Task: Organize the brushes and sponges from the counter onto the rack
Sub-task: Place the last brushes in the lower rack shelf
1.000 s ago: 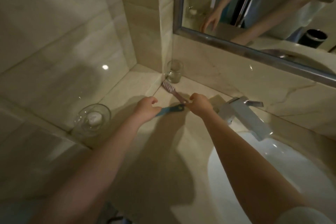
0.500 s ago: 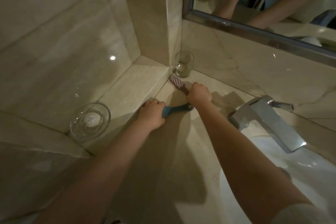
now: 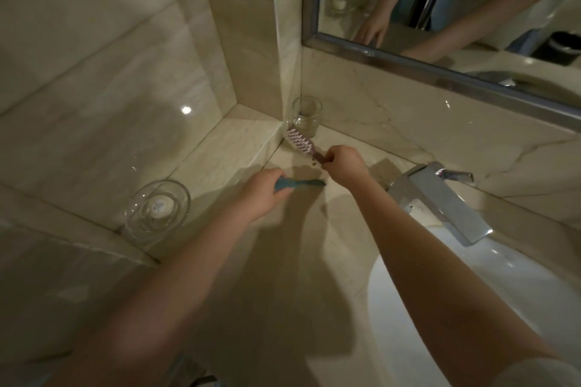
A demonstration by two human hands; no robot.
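Over the marble counter (image 3: 314,248), close to the corner, my right hand (image 3: 344,165) gripped the pink brush (image 3: 298,139) by its handle, bristles just beside the glass tumbler (image 3: 306,116); my left hand (image 3: 261,195) held the teal brush (image 3: 303,183), low and level.

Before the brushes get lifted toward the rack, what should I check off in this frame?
1. Left hand grips blue brush: ok.
2. Right hand grips pink brush: ok.
3. Pink brush head clear of the glass: cannot tell, very close.
4. Rack in view: not ok.
5. Faucet apart from both hands: ok.
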